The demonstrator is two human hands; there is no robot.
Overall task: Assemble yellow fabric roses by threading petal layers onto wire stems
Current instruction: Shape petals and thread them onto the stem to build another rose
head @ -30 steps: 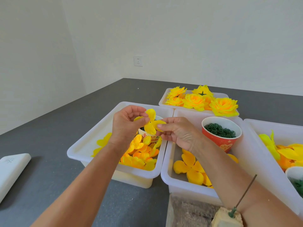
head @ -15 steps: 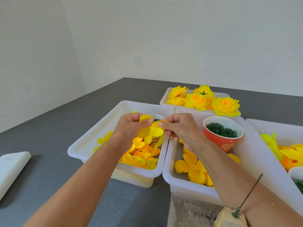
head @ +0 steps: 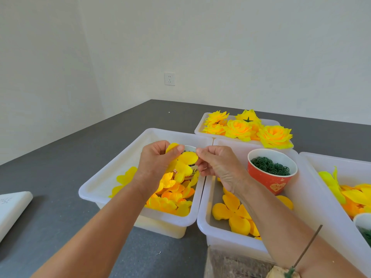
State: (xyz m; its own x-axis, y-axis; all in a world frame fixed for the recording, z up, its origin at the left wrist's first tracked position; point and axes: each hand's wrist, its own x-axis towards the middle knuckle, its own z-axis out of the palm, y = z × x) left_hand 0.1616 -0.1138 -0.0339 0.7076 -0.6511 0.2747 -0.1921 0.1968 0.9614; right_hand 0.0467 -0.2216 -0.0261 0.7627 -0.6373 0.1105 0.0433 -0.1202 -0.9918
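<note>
Fingers of the left hand (head: 154,163) and right hand (head: 218,167) pinching one yellow petal layer (head: 185,163) above the left bin (head: 112,175), near its far right corner. Open grey worktop (head: 60,153) leftward; white walls (head: 220,47) behind.

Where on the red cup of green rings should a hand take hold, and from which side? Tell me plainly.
Grip the red cup round its outer wall, just below the white rim, coming from the front right. It stands upright in the middle bin, so a side wrap keeps the green rings in. The right hand is closest, but its fingers pinch the petal layer, which it would probably have to release.
</note>
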